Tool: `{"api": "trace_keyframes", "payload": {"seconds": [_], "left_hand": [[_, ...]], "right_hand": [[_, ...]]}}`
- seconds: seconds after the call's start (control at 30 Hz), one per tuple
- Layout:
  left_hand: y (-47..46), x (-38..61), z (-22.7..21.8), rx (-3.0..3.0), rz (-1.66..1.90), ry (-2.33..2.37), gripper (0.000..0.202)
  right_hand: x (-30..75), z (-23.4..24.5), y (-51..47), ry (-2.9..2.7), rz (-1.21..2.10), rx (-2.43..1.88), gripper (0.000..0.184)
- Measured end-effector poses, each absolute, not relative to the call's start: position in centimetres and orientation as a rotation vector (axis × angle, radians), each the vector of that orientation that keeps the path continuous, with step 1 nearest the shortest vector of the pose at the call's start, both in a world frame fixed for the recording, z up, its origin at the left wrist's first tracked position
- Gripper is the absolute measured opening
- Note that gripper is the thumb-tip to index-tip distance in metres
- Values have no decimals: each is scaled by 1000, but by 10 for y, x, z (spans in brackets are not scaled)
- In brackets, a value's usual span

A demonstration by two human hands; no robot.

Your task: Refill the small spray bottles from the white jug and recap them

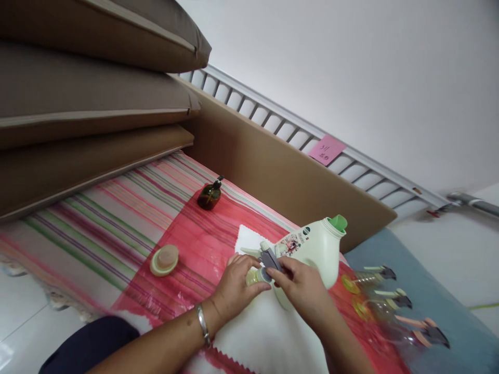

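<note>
Both hands meet over a white cloth (pixel 268 332) with a zigzag edge. My left hand (pixel 236 283), with a silver bangle at the wrist, is closed around the collar of a small spray bottle (pixel 253 276) with a pale yellowish tint. The fingers of my right hand (pixel 298 283) pinch its grey spray trigger (pixel 270 258). Much of the bottle is hidden by my hands. Just behind them stands a pale green detergent jug (pixel 327 254), its green spout uncapped. To the left lies a round pale cap (pixel 164 261).
A dark amber pump bottle (pixel 210 195) stands near the brown board (pixel 249 140). Three clear spray bottles (pixel 405 332) lie at the right, slightly blurred. Red plastic film (pixel 187 234) covers part of the striped cloth (pixel 97 213). Large stacked cushions (pixel 89 83) rise at the left.
</note>
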State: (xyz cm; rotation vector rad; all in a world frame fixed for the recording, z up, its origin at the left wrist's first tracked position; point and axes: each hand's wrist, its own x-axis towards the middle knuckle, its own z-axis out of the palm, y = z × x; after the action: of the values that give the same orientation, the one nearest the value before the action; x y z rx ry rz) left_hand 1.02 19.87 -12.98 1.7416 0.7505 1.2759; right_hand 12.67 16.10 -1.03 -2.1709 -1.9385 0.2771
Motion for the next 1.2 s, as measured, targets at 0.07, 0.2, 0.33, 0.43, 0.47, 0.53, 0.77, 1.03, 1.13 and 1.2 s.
{"api": "trace_keyframes", "payload": {"seconds": [0.07,0.2,0.33,0.43,0.47,0.53,0.77,1.03,1.13,1.2], "left_hand": [[198,7,-128,1791,1250,734,28],[195,4,-125,1875,1182,702,27],[194,8,-125,1829,1211,758,50],[196,10,-127,1777,1216,785,43],[198,9,-127,1779,1211,750,37],[200,6,-128,1802,1191,642,26],[200,5,-125,1786,1149,667,51],[205,2,-123,1813,1049,546,32],[204,5,-124,1741,1092,647,55],[205,6,-125,1700,1074,625,41]], "right_hand": [[129,-9,162,-1975,273,-2135,25],[133,-9,160,-1962,367,-2078,23],[131,-9,156,-1909,397,-2088,24],[129,-9,155,-1903,376,-2106,24],[129,-9,155,-1902,370,-2110,24],[130,-9,154,-1905,366,-2115,25],[131,-12,153,-1862,410,-2115,23],[132,-13,152,-1851,412,-2151,24],[132,-15,153,-1856,400,-2146,24],[131,-15,153,-1867,398,-2143,24]]}}
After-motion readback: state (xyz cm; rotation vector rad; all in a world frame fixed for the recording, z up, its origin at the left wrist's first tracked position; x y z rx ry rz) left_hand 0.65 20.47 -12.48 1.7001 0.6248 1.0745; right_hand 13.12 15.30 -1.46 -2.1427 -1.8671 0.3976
